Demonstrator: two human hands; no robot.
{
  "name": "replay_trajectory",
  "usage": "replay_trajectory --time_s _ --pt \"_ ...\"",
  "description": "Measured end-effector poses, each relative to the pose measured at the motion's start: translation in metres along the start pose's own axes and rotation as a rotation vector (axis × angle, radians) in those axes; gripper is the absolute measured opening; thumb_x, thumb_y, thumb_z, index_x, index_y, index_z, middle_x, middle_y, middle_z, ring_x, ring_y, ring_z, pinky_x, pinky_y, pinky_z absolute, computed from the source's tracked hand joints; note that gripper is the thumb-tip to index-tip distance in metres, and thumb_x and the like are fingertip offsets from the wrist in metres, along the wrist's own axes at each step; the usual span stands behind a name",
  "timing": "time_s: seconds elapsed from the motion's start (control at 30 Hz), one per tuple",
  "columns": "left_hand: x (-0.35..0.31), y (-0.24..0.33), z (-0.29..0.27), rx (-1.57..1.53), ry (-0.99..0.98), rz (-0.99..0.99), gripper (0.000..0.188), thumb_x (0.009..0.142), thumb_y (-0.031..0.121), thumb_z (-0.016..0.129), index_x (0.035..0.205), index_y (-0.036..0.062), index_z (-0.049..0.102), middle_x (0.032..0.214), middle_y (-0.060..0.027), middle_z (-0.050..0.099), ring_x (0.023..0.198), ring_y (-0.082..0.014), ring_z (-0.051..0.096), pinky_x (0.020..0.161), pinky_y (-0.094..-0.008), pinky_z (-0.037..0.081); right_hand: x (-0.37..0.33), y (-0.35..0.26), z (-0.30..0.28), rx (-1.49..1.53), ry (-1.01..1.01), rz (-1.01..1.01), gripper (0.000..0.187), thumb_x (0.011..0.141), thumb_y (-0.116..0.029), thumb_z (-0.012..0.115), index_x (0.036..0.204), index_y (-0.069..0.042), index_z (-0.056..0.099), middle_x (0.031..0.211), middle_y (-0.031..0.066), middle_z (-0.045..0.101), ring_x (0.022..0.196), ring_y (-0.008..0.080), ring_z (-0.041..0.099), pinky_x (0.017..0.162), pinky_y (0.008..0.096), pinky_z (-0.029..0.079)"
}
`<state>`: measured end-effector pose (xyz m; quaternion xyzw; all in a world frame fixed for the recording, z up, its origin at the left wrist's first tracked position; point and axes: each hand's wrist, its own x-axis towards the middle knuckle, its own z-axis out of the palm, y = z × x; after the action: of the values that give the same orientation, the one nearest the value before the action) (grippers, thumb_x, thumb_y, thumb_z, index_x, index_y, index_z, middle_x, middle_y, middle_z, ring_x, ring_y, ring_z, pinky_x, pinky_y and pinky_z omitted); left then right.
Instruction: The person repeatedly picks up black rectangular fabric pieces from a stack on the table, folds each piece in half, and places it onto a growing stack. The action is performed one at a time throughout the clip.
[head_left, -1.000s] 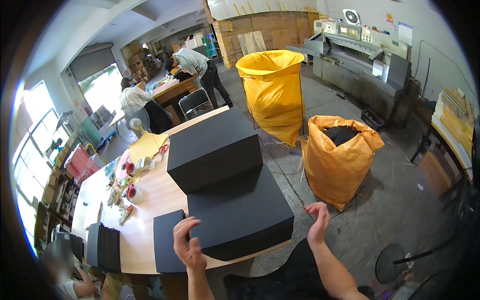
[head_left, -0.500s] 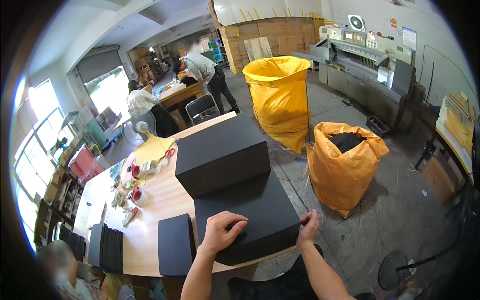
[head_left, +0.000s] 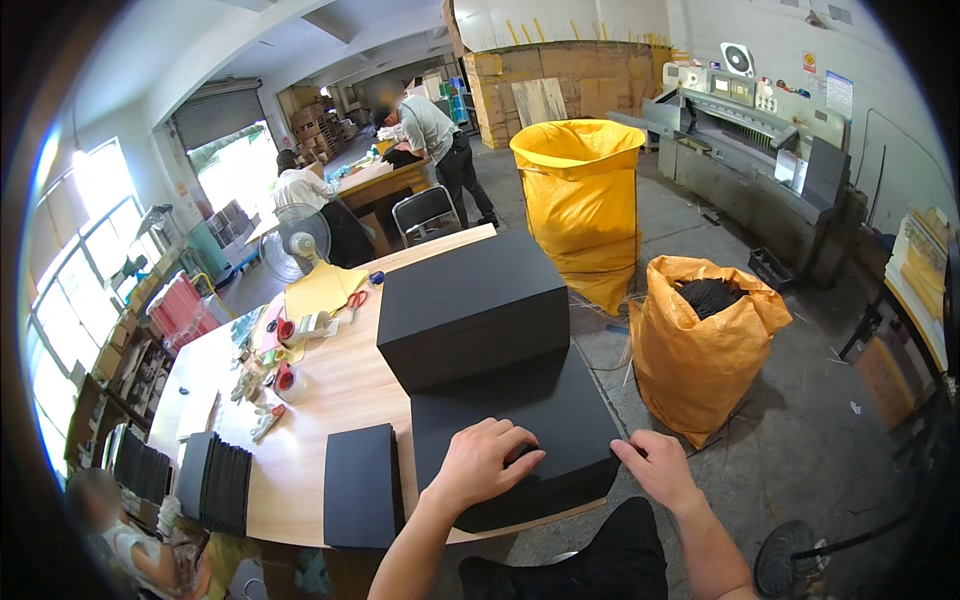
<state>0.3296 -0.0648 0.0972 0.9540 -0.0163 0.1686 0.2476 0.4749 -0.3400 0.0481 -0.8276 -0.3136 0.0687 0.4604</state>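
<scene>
A low stack of black sheets sits at the front edge of the table, with a taller black stack behind it. My left hand is over the low stack's top, fingers bent toward the thumb; anything between them is too dark to make out. At the stack's front right corner, my right hand has its thumb and fingers closed on the edge of the black sheets. To the left lies a smaller black stack, and further left stands a row of black pieces.
Tape dispensers, red scissors and yellow paper lie on the wooden table. Two large sacks, yellow and orange, stand right of it. A person sits near left; two others work behind.
My view has shifted, so the table appears further right. My left hand has moved slightly along the stack with its fingers bent over more. My right hand has turned inward at the corner.
</scene>
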Motion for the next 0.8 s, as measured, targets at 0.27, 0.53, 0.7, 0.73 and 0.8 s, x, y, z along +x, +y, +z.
replay_trajectory --time_s 0.27,0.53,0.7,0.73,0.8 --pt "-0.009 -0.010 0.006 -0.242 0.248 0.083 0.013 0.093 0.008 0.083 0.106 0.0050 0.080 0.106 -0.0112 0.078 0.102 -0.0306 0.073 0.089 -0.0392 0.060 0.027 -0.084 -0.013 -0.034 0.019 0.025 0.056 0.106 -0.044 0.074 0.076 0.002 0.059 0.064 0.0196 0.058 0.059 0.0318 0.065 0.058 0.0452 0.047" --pt "-0.006 -0.011 0.003 -0.320 0.184 0.104 0.027 0.089 0.017 0.090 0.112 0.0054 0.080 0.118 -0.0112 0.078 0.114 -0.0313 0.072 0.101 -0.0420 0.058 0.050 -0.074 0.027 0.468 0.114 -0.018 0.049 0.106 -0.030 0.075 0.074 -0.004 0.048 0.063 0.0057 0.050 0.058 0.0121 0.058 0.053 0.0356 0.043" --pt "-0.007 -0.005 -0.002 -0.433 0.108 0.063 0.045 0.080 0.026 0.099 0.116 0.0065 0.081 0.126 -0.0119 0.076 0.120 -0.0299 0.073 0.105 -0.0408 0.058 0.053 -0.075 0.025 0.846 0.002 0.132 0.043 0.107 -0.022 0.070 0.071 -0.011 0.049 0.064 -0.0043 0.051 0.056 0.0054 0.054 0.052 0.0243 0.043" --pt "-0.008 -0.006 -0.002 -0.450 0.100 0.047 0.046 0.079 0.027 0.100 0.116 0.0065 0.081 0.127 -0.0120 0.076 0.120 -0.0293 0.073 0.105 -0.0403 0.058 0.054 -0.073 0.027 0.925 -0.009 0.159 0.041 0.106 -0.022 0.072 0.072 -0.015 0.050 0.062 -0.0036 0.052 0.050 0.0071 0.052 0.046 0.0233 0.039" --pt "-0.010 -0.009 -0.001 -0.463 0.090 0.037 0.048 0.078 0.026 0.101 0.116 0.0060 0.081 0.128 -0.0120 0.075 0.120 -0.0282 0.073 0.105 -0.0393 0.058 0.053 -0.076 0.024 0.943 -0.029 0.182 0.042 0.106 -0.022 0.072 0.072 -0.015 0.050 0.061 -0.0034 0.052 0.050 0.0073 0.052 0.046 0.0232 0.039"
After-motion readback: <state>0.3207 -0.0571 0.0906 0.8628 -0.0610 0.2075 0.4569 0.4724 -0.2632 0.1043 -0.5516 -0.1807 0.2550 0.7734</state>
